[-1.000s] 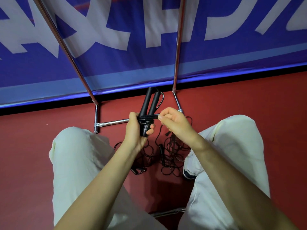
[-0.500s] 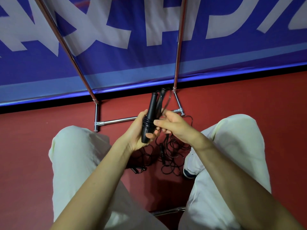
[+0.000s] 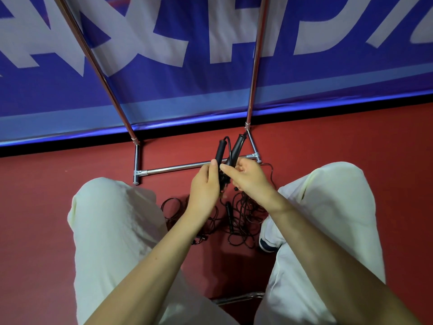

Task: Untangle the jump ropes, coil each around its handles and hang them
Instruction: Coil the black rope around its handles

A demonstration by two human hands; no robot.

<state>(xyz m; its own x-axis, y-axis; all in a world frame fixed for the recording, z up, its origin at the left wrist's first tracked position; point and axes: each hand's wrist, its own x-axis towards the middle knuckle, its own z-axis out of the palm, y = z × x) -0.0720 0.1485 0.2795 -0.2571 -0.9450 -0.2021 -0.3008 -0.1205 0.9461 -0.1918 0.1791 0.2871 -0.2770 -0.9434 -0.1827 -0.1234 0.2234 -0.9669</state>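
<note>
Red floor (image 3: pixel 58 207) w/ blue banner (image 3: pixel 210 85) behind, chrome rack (image 3: pixel 173 168) at its base. Two black jump rope handles (image 3: pixel 230 150) are held upright between the knees: left hand (image 3: pixel 205 186) wrapped round one, right hand (image 3: pixel 249 179) fingers curled on the other. Tangled ropes (image 3: pixel 241 219) are left on floor below.

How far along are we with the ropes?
Done: nothing shows hanging on the metal rack yet. In hand: the left hand and right hand grip one pair of black handles. Left: a tangled pile of rope lies on the red floor.
</note>
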